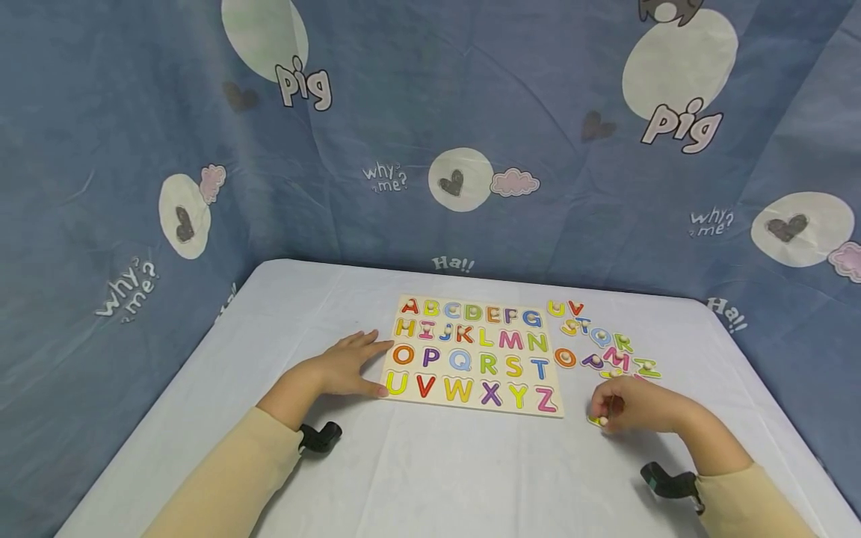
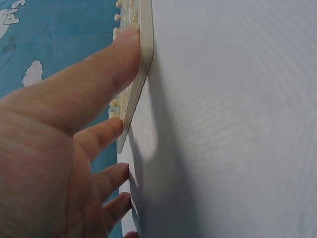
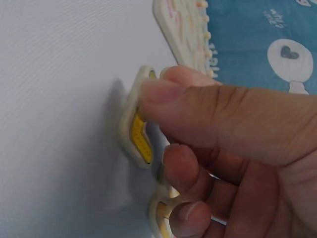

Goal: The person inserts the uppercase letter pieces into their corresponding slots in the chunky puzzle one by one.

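Beside the puzzle board my right hand (image 1: pixel 632 404) pinches a yellow letter piece (image 3: pixel 141 136) between thumb and fingertips, low over the white table. Which letter it is, I cannot tell. The wooden alphabet board (image 1: pixel 464 409) lies flat, with knobbed letters filling its top row and the start of its second row; the other printed shapes show no knobs. My left hand (image 1: pixel 346 366) rests at the board's left edge, fingers spread. Its thumb (image 2: pixel 106 69) lies over the board's edge, and the index fingertip touches the same side further along.
Right of the board lie several loose knobbed letters, among them a red-orange O (image 1: pixel 565 359), a pink M (image 1: pixel 616 359), a purple P (image 1: pixel 593 362) and a yellow U (image 1: pixel 555 308). A blue printed curtain (image 1: pixel 377 224) hangs behind the white-covered table (image 1: pixel 430 478).
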The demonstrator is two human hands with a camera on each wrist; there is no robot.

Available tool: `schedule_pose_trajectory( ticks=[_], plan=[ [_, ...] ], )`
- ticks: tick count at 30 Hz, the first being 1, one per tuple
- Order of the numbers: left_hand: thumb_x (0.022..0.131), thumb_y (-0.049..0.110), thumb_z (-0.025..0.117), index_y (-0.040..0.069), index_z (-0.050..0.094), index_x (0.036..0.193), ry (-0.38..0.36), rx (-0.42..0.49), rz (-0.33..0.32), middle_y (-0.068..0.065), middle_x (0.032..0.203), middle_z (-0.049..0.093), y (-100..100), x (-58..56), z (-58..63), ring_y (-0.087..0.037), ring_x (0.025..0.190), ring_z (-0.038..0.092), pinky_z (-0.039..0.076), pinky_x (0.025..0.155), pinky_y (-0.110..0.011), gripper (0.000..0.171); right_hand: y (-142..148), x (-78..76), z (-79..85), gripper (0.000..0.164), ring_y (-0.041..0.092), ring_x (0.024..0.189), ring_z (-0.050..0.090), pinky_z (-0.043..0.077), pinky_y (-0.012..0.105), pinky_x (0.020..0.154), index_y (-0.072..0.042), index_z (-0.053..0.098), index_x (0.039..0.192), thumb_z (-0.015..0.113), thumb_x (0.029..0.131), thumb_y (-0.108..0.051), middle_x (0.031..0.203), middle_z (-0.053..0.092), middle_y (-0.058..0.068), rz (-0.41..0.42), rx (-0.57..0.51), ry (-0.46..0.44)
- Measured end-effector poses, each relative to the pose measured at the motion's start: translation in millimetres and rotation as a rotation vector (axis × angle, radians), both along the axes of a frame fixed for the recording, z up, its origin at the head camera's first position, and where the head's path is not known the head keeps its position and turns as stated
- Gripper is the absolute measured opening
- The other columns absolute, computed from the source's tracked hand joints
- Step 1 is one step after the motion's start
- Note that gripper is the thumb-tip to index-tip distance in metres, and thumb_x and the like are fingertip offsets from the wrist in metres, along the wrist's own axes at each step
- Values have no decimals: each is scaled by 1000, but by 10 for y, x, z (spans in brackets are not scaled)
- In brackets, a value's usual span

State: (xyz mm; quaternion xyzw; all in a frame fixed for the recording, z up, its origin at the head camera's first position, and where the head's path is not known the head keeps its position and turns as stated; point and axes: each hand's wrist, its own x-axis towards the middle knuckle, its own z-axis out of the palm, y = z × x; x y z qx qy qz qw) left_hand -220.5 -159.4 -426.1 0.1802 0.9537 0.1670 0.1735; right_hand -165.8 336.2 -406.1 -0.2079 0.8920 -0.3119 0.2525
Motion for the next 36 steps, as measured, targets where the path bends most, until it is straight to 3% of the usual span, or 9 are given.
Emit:
schedule_pose_trajectory(
  ticks=[7,15,20,26,36],
  plan=[
    [77,56,79,22,38,156,3,-1,1,-16,164,22,-3,-2,-13,-41,151,13,19,114,-68,95,4,-11,-43,20,10,74,51,43,24,63,-11,67,88,79,78,1,80,57,-1,38,-23,-13],
    [77,55,80,22,38,156,0,2,6,-15,165,22,1,1,-20,-40,151,13,19,115,-68,95,-28,-42,-6,19,11,73,52,45,24,62,-14,66,88,80,80,-4,78,56,-3,2,20,32],
    [77,55,79,23,37,156,-3,-4,5,-14,165,21,0,-4,-24,-40,152,12,18,115,-67,95,-135,-111,100,17,14,74,52,45,24,60,-13,64,89,79,83,-7,78,55,-2,-36,14,78],
    [77,56,79,23,37,156,1,-8,2,-15,165,21,3,-11,-39,-40,151,13,18,115,-68,95,-314,-241,214,15,17,78,51,45,25,62,-14,64,90,77,87,-10,81,55,-2,-48,-11,179],
    [76,57,79,22,38,156,-5,-10,9,-15,165,21,12,1,-21,-40,151,12,19,114,-68,96,-731,-535,249,11,20,79,52,45,28,63,-13,67,93,77,88,-10,83,57,0,-85,-71,279]
  ],
)
